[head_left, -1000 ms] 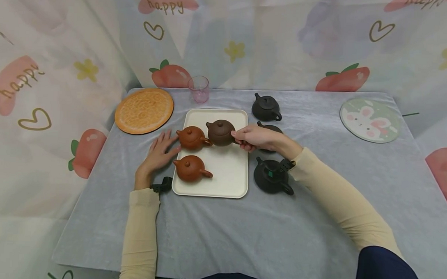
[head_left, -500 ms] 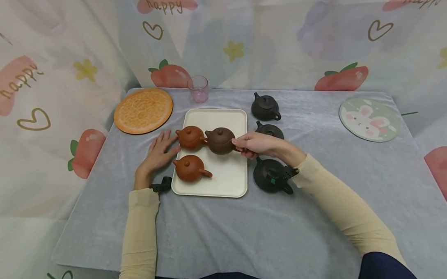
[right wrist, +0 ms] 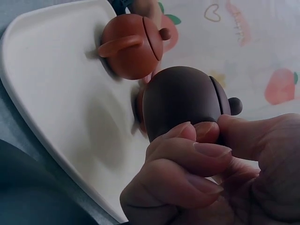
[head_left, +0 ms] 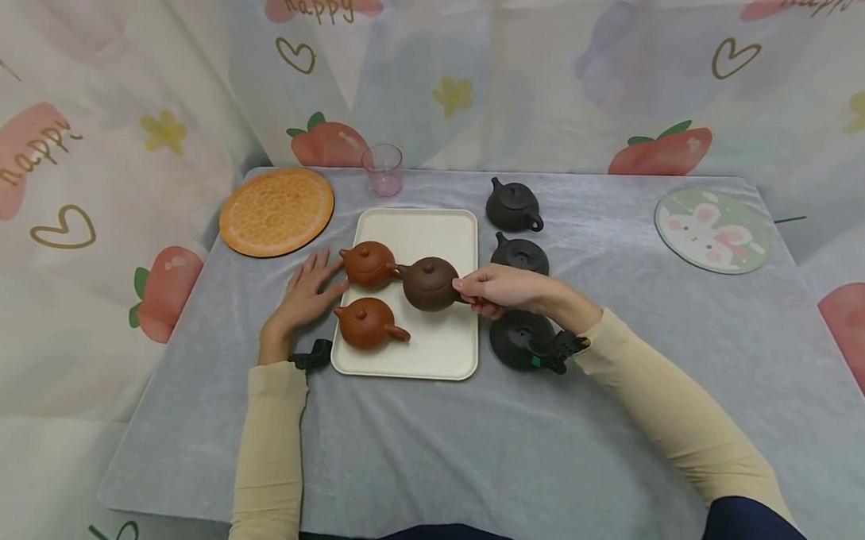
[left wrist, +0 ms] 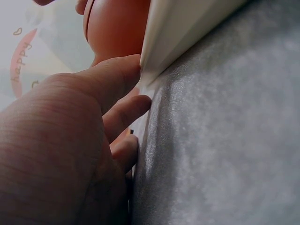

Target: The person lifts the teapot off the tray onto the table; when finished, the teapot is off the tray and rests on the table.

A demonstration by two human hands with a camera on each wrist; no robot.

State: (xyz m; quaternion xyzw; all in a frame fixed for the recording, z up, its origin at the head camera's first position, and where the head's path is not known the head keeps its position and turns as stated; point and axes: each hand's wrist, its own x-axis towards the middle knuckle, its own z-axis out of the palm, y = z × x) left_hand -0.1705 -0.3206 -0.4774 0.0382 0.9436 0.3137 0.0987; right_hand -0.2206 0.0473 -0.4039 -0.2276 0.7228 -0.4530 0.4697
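Observation:
My right hand (head_left: 502, 290) pinches the handle of a dark brown teapot (head_left: 430, 284), holding it over the cream tray (head_left: 440, 354). In the right wrist view the brown teapot (right wrist: 183, 101) hangs above the tray, its shadow falling on the surface. Two reddish-orange teapots stand on the tray's left side, a rear one (head_left: 369, 265) and a front one (head_left: 366, 324). My left hand (head_left: 304, 296) lies with straight, spread fingers at the tray's left edge. In the left wrist view its thumb (left wrist: 117, 77) touches the tray rim beside an orange teapot (left wrist: 117, 28).
Right of the tray stand three black teapots: a back one (head_left: 513, 205), a middle one (head_left: 521, 254) and a front one (head_left: 519, 340) partly under my right wrist. Behind are a pink glass (head_left: 383, 171) and an orange round mat (head_left: 277, 211). A rabbit mat (head_left: 713, 231) lies far right.
My right hand has brought the brown teapot nearer to me and slightly right, from beside the rear orange teapot. The left hand stays at the tray edge.

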